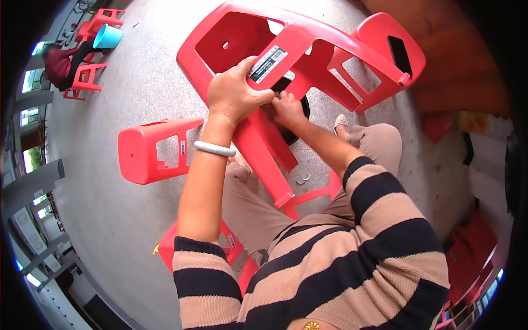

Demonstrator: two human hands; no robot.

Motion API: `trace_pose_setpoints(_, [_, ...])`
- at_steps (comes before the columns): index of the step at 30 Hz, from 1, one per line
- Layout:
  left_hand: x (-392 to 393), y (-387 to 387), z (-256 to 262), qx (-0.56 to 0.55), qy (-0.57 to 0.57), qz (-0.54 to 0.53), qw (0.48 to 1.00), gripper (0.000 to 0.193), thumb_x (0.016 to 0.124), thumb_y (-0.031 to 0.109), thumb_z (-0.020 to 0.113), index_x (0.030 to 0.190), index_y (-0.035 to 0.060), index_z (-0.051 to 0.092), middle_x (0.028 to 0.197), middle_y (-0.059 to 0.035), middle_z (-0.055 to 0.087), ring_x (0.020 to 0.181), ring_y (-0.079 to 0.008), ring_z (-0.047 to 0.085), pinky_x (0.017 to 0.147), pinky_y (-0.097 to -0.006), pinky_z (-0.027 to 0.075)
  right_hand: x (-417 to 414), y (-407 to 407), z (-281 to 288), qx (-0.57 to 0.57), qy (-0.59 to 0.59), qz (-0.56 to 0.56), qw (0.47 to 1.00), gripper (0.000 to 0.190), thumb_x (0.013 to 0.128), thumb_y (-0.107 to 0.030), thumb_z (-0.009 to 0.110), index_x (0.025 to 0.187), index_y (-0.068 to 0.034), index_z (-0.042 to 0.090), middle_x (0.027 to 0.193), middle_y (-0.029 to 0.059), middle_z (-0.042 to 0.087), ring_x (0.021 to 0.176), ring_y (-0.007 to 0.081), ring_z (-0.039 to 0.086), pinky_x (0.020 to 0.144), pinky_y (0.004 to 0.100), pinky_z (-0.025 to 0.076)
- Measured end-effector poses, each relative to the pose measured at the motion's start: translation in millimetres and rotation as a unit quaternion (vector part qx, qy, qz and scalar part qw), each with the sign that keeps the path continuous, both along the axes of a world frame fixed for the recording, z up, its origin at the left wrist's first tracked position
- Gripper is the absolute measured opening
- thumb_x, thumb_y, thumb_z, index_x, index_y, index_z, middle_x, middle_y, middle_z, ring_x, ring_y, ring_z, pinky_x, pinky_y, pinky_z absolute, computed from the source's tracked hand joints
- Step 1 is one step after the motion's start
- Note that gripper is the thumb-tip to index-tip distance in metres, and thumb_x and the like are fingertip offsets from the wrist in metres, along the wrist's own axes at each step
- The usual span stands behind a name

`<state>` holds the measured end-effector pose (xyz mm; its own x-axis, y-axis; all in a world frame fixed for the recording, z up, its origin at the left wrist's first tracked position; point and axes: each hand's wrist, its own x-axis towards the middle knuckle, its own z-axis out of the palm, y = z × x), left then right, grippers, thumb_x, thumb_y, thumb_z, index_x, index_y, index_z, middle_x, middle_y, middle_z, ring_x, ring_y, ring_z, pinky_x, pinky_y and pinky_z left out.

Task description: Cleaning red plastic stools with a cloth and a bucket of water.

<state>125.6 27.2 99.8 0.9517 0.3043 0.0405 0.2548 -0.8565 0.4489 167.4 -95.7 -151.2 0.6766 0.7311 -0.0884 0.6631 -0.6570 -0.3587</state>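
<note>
A large red plastic stool (pixel 299 35) is tilted on its side before me, legs pointing towards me and to the right. My left hand (pixel 237 90), with a pale bangle on its wrist, grips the stool's frame beside a printed label (pixel 268 64). Close to the left thumb, my right hand (pixel 288 109) has its fingers curled at the edge of a stool leg. Whether something small sits in those fingers is hidden. Behind the leg shows part of a round black object (pixel 305 108); its full shape is covered.
A dark phone (pixel 399 55) lies on another red stool (pixel 371 31). To the left is a smaller red stool (pixel 142 154) on its side. Pale curled scraps (pixel 303 179) lie on the speckled floor (pixel 111 103). Farther off, a seated person (pixel 62 64) is near a blue bucket (pixel 108 36).
</note>
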Motion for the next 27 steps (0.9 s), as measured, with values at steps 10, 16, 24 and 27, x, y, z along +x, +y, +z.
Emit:
trace_pose_setpoints(10, [-5,1,7,-0.015,-0.012,-0.017,1.000,0.073,0.061,0.032,0.073,0.130,0.0086,0.063,0.098,-0.0117,0.075,0.086,-0.0271,0.073,0.079,-0.0361,0.057,69,-28,3,-0.029,-0.027,-0.174,0.984,0.023,0.090,-0.030,0.066,0.111,-0.021,0.061,0.119,0.0091,0.054,0.109,0.0318,0.058,0.083,0.0465,0.057])
trace_pose_setpoints(16, [1,-3,2,-0.007,-0.031,-0.024,0.999,0.074,0.061,0.031,0.072,0.131,0.0080,0.062,0.102,-0.0129,0.075,0.089,-0.0278,0.073,0.082,-0.0365,0.057,-27,9,-12,-0.023,-0.023,-0.069,0.997,0.022,0.084,-0.022,0.067,0.105,-0.018,0.064,0.112,0.0132,0.056,0.104,0.0335,0.059,0.076,0.0440,0.057])
trace_pose_setpoints(24, [1,-4,-2,0.029,-0.019,0.003,0.999,0.077,0.056,0.036,0.073,0.129,0.0102,0.065,0.097,-0.0137,0.074,0.085,-0.0306,0.072,0.079,-0.0396,0.057,-78,-27,13,0.003,0.077,0.108,0.991,0.022,0.087,-0.020,0.062,0.106,-0.017,0.070,0.113,0.0167,0.058,0.102,0.0348,0.061,0.082,0.0466,0.057])
trace_pose_setpoints(27, [0,-3,-1,0.001,-0.018,0.008,1.000,0.078,0.056,0.035,0.073,0.130,0.0101,0.064,0.098,-0.0128,0.075,0.085,-0.0301,0.072,0.079,-0.0395,0.057,-65,-52,16,-0.073,0.154,0.153,0.973,0.030,0.082,-0.020,0.065,0.111,-0.018,0.070,0.119,0.0189,0.058,0.105,0.0369,0.063,0.084,0.0505,0.055])
